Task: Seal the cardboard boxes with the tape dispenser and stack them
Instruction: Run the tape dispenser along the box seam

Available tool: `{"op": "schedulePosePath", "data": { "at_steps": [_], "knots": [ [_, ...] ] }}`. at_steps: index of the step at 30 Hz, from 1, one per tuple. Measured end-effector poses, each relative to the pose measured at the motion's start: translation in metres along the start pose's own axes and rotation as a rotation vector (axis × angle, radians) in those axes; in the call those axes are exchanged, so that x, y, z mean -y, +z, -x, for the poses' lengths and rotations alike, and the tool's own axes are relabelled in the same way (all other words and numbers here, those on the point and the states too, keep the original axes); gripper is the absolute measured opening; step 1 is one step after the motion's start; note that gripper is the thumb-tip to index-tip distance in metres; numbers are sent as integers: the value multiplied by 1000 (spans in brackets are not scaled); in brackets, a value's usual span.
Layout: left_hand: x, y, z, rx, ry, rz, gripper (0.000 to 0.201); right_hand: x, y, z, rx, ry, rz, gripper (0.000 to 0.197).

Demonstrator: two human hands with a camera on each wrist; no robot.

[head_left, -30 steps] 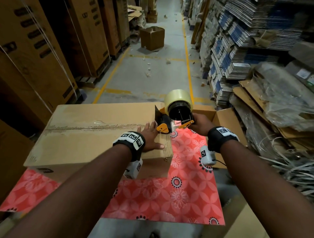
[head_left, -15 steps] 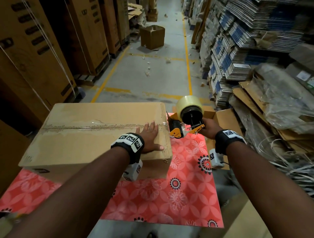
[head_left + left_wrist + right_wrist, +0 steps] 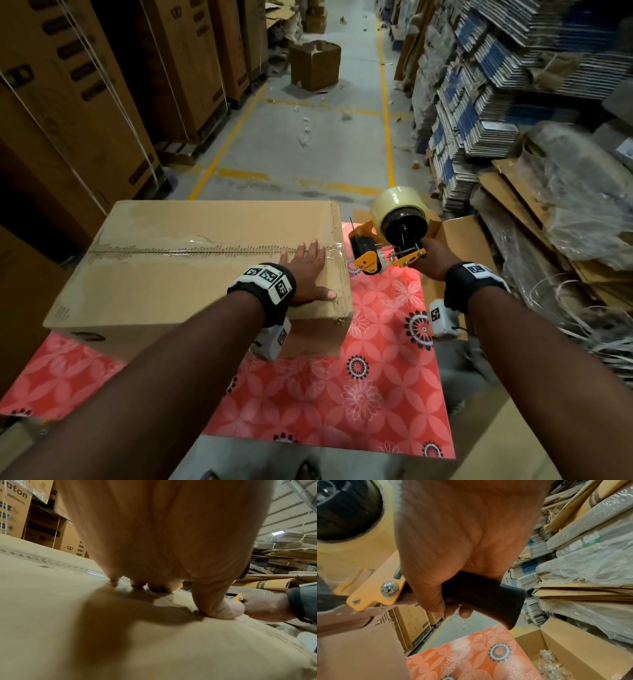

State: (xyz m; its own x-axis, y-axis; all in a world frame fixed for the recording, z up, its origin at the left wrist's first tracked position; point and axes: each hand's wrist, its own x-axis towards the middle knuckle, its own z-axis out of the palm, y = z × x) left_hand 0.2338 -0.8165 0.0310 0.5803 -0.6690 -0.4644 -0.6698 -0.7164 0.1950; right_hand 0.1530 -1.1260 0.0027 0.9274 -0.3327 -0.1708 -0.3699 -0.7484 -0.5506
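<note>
A closed cardboard box (image 3: 191,253) lies on a red flowered table (image 3: 359,394), clear tape running along its top seam. My left hand (image 3: 305,274) presses flat on the box top near its right end, fingers spread on the tape (image 3: 221,609). My right hand (image 3: 433,257) grips the black handle (image 3: 488,599) of an orange tape dispenser (image 3: 383,240) with a pale roll. It hovers just off the box's right edge, above the table. From the right wrist view the box (image 3: 359,649) sits at lower left.
An open cardboard box (image 3: 459,236) stands right of the table. Flattened cartons and plastic-wrapped bundles (image 3: 548,212) pile up on the right. Tall strapped cartons (image 3: 68,102) line the left. An open box (image 3: 315,65) stands in the aisle ahead.
My right hand has drawn the dispenser rightward off the box's end and clear of it. My left hand stays pressed on the box top.
</note>
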Motion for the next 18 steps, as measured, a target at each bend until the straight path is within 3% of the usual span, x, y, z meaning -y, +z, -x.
{"op": "schedulePosePath", "data": {
  "at_steps": [9, 14, 18],
  "knots": [
    [2, 1, -3, 1, 2, -6, 107, -9, -6, 15, -5, -32, 84, 17],
    [1, 2, -5, 3, -15, -21, 108, 11, 0, -3, 36, -122, 185, 13],
    [-1, 2, -6, -3, -21, -30, 107, 18, -1, -9, 41, -98, 169, 14]
  ]
}}
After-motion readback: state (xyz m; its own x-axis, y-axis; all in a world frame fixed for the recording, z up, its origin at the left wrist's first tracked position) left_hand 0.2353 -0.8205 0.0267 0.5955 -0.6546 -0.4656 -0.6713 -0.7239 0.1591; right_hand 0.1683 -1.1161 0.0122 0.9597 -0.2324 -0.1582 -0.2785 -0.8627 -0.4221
